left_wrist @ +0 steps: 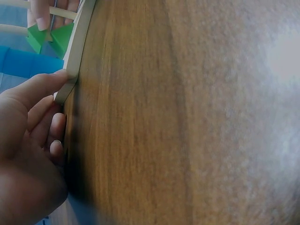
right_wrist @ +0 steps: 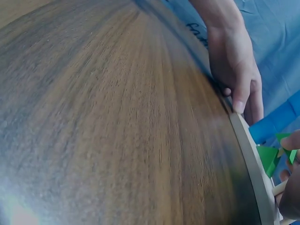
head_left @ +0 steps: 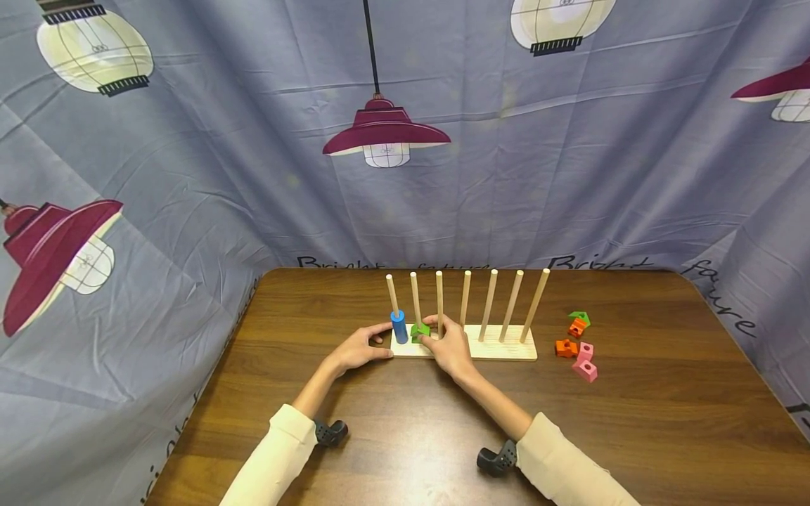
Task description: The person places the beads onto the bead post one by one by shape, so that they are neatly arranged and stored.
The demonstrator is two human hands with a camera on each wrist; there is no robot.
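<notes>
A pale wooden peg board point(head_left: 500, 350) with a row of upright dowels stands at the table's middle. My left hand point(head_left: 357, 349) grips its left end, the thumb at the front corner and a finger farther back. Blue cylindrical pieces point(head_left: 399, 329) are stacked on the leftmost dowel. On the second dowel, my right hand point(head_left: 452, 348) pinches a green triangular block point(left_wrist: 35, 38) between thumb and fingers. Below that block, another green triangular block point(left_wrist: 62, 40) sits on the same dowel close to the base. The right fingertips are partly hidden behind the green block and dowels.
Right of the board lie loose blocks: a green one point(head_left: 580, 318), two orange ones point(head_left: 566, 348) and pink ones point(head_left: 586, 370). A lamp-patterned curtain point(head_left: 481, 211) hangs behind the brown wooden table point(head_left: 405, 436).
</notes>
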